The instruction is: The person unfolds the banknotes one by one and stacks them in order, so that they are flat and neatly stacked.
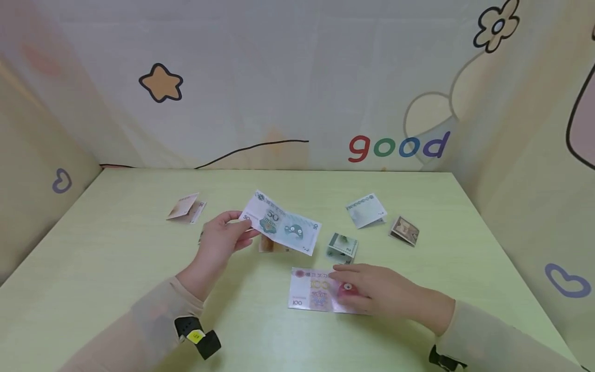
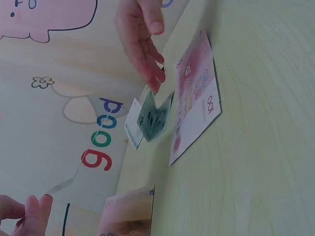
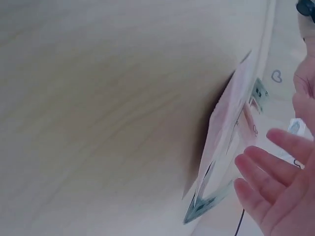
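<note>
Nearest us on the counter [image 1: 116, 268], the 100 note [image 1: 309, 297] lies spread out, and above its right part our right hand [image 1: 386, 289] hovers, fingers loosely extended and apart, its grip empty. A little farther off, our left hand [image 1: 222, 240] pinches the left end of the 50 note [image 1: 283, 222] between thumb and fingers, holding it in the air, slanted. We judge the step in hand to be handling this 50 note; the next move seems to call for lowering it without catching the brown note [image 1: 269, 246] partly hidden behind it. Beyond the 100 note stands the folded green note [image 1: 342, 247], then the folded brown note [image 1: 406, 230], the pale folded note [image 1: 366, 211] and, far left, the folded pinkish note [image 1: 185, 206].
</note>
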`<state>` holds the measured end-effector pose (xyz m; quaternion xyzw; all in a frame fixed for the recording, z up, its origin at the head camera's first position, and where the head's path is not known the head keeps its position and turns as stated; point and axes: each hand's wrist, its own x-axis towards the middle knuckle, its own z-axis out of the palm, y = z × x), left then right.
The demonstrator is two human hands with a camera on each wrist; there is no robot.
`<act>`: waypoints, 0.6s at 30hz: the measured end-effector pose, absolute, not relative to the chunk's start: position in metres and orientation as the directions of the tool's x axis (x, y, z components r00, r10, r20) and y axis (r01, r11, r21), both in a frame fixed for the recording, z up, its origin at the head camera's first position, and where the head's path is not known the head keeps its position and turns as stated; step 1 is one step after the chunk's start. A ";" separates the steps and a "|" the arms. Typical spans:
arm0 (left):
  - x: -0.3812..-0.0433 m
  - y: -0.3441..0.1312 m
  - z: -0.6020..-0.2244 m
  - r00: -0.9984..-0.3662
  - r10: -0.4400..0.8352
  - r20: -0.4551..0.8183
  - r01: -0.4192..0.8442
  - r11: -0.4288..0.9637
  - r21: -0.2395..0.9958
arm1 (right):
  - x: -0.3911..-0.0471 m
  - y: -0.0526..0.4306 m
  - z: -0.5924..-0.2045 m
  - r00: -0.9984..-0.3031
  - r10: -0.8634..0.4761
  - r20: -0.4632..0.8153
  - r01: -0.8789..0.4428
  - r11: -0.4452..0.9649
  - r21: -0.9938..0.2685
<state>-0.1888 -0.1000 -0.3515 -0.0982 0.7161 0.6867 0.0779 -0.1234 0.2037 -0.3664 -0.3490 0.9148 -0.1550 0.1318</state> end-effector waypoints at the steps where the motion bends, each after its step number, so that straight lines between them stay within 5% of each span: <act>1: -0.188 -0.099 -0.351 -0.969 -0.034 -0.245 -0.246 0.033 0.969 | -0.125 0.203 -0.365 -0.751 -0.651 -0.113 -0.553 0.713 -0.432; 8: -0.180 -0.089 -0.351 -0.962 -0.022 -0.271 -0.271 0.005 0.962 | -0.137 0.197 -0.362 -0.894 -0.425 -0.144 -0.155 0.595 -0.789; 18: -0.164 -0.072 -0.354 -0.960 0.056 -0.274 -0.274 0.003 0.962 | -0.149 0.195 -0.360 -0.947 -0.258 -0.193 0.068 0.427 -0.902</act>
